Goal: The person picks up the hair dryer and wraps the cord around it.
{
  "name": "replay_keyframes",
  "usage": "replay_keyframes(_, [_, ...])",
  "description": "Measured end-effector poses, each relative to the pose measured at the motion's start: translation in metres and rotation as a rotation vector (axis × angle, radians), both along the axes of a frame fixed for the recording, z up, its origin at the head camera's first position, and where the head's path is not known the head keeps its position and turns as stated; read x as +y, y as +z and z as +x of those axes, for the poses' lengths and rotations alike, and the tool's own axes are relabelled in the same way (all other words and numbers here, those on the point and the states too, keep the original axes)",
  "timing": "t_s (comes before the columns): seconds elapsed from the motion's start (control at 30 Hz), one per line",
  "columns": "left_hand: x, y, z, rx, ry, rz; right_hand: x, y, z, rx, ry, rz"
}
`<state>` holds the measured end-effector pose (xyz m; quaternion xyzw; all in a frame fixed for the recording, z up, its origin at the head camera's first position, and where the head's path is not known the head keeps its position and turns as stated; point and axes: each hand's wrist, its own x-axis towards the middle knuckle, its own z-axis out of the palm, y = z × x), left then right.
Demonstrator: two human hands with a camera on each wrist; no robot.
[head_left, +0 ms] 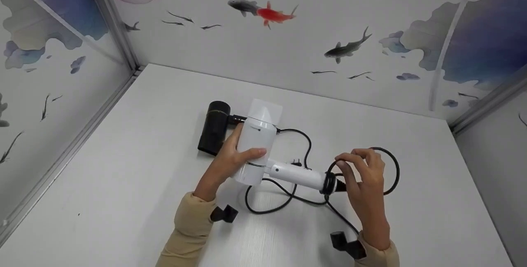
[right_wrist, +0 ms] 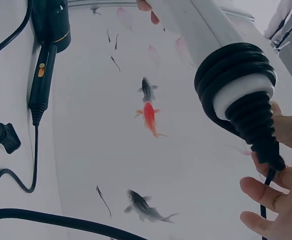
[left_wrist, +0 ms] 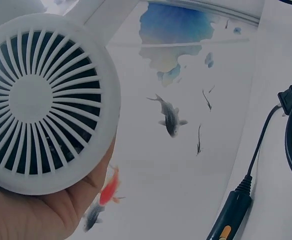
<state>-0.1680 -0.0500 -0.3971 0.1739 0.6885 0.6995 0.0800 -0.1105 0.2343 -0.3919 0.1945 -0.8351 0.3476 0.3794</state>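
A white hair dryer (head_left: 259, 135) is held above the table's (head_left: 416, 226) middle before us, left hand (head_left: 230, 158) wrapped round its barrel, right hand (head_left: 366, 180) pinching black cord (head_left: 398, 171) — should that pinch slacken, the coils (head_left: 328, 184) could spring loose, snagging the black hair dryer (head_left: 214, 129) toward the far edge.

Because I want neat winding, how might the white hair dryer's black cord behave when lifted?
The cord probably bends readily, judging by its coils around the handle. Its wide, arching loop suggests some springiness. The thicker ribbed sleeve likely flexes less.

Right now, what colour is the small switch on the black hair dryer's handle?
The switch is orange, clearest in the right wrist view.
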Motion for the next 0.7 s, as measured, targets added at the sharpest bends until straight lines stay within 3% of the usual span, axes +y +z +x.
replay_keyframes(0.3, [-0.006,0.004,0.002,0.050,-0.046,0.032,0.010,0.004,0.005,-0.166,0.141,-0.040])
replay_keyframes(0.53, [-0.007,0.006,0.004,0.025,-0.077,0.070,0.017,0.004,0.007,-0.266,0.264,-0.114])
replay_keyframes(0.7, [-0.008,0.008,0.005,0.002,-0.050,0.134,0.011,0.008,0.008,-0.272,0.235,-0.064])
